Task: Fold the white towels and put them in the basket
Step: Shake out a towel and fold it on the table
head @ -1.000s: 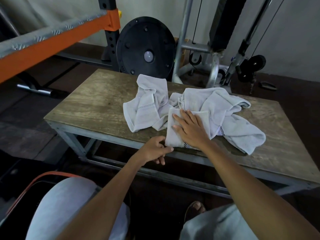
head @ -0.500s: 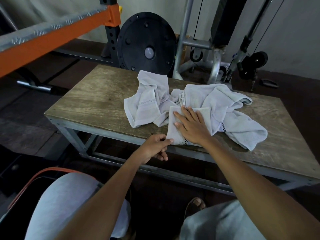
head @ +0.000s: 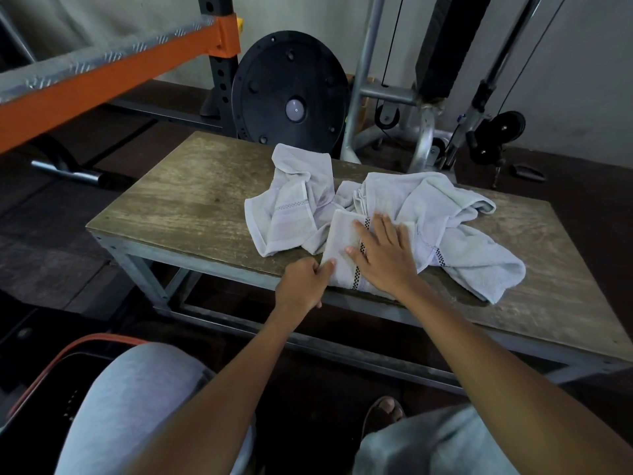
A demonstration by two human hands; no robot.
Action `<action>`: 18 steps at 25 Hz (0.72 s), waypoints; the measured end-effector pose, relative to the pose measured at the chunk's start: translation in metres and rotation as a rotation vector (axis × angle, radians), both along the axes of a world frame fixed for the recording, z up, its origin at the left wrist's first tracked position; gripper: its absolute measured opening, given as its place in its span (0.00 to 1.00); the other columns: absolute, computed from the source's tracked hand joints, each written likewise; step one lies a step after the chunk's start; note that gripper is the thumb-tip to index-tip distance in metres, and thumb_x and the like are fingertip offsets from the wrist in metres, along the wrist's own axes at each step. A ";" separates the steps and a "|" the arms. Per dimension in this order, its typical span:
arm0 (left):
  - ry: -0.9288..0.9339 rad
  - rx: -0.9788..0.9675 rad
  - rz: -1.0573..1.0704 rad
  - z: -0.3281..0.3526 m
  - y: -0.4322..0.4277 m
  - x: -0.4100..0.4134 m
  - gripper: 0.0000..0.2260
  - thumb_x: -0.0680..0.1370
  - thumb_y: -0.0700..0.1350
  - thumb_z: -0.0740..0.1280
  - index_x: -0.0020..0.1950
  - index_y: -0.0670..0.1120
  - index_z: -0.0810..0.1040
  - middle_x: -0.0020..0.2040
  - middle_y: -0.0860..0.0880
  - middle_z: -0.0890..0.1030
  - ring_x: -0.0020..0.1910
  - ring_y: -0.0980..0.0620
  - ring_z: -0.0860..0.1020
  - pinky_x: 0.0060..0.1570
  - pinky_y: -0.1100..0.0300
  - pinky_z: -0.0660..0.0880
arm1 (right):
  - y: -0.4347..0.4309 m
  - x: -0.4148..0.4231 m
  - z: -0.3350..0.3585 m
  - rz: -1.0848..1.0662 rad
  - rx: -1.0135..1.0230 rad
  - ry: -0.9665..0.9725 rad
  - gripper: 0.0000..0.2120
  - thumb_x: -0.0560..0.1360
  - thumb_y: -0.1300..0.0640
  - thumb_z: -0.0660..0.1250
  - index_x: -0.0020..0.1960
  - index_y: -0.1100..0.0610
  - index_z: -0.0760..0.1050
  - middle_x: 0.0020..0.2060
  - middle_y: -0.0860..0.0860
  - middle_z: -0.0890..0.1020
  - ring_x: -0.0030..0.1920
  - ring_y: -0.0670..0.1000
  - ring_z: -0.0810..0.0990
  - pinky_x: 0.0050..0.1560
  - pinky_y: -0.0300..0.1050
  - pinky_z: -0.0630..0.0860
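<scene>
A small folded white towel with a black checkered stripe lies at the near edge of the wooden table. My right hand presses flat on top of it, fingers spread. My left hand pinches the folded towel's near left corner at the table edge. Two crumpled white towels lie behind: one to the left and a larger one to the right. A black basket with an orange rim sits on the floor at lower left, mostly hidden by my knee.
A black weight plate leans behind the table. An orange rack beam crosses the upper left. A cable machine frame stands behind at right. My knees and a sandalled foot are below the table edge.
My right hand slid slightly further over the folded towel, uncovering more of the checkered stripe. My left hand moved up from the table edge and took the towel's corner.
</scene>
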State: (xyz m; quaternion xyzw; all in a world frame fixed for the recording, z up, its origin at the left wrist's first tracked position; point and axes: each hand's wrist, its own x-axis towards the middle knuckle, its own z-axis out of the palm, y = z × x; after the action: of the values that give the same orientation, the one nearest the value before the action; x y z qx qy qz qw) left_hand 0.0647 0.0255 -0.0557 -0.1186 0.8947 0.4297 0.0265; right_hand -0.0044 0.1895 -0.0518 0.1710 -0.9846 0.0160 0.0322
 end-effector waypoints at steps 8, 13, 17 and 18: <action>0.388 -0.162 0.084 0.014 0.021 -0.009 0.08 0.80 0.50 0.59 0.53 0.47 0.72 0.43 0.47 0.80 0.42 0.48 0.78 0.40 0.54 0.73 | 0.034 0.020 0.043 -0.207 -0.987 -0.060 0.17 0.82 0.53 0.53 0.66 0.58 0.69 0.61 0.52 0.75 0.63 0.49 0.72 0.64 0.41 0.68; 0.516 -0.613 -0.549 0.018 0.059 -0.040 0.18 0.81 0.49 0.54 0.70 0.48 0.69 0.72 0.47 0.67 0.72 0.47 0.63 0.66 0.50 0.61 | 0.066 0.064 0.038 -0.607 -1.110 -0.455 0.06 0.77 0.55 0.60 0.48 0.56 0.73 0.34 0.51 0.79 0.28 0.48 0.75 0.28 0.41 0.68; 0.402 -0.770 -0.739 0.008 0.054 -0.063 0.24 0.82 0.54 0.45 0.77 0.47 0.53 0.78 0.47 0.51 0.77 0.48 0.49 0.73 0.46 0.50 | 0.068 0.074 0.027 -0.592 -1.160 -0.685 0.08 0.76 0.57 0.64 0.55 0.53 0.74 0.31 0.52 0.78 0.24 0.48 0.74 0.23 0.37 0.61; 0.351 -0.732 -0.738 0.006 0.053 -0.065 0.25 0.82 0.54 0.46 0.78 0.48 0.50 0.79 0.47 0.49 0.77 0.49 0.46 0.74 0.46 0.47 | 0.067 0.073 0.026 -0.565 -1.197 -0.700 0.09 0.76 0.58 0.64 0.55 0.50 0.74 0.31 0.52 0.78 0.25 0.49 0.74 0.24 0.38 0.60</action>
State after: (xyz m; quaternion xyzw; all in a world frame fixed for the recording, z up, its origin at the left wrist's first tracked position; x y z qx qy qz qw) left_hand -0.0007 0.0785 -0.0500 0.2750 0.9590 0.0659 -0.0171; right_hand 0.0684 0.2568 -0.0261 -0.1504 -0.7667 0.5936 -0.1927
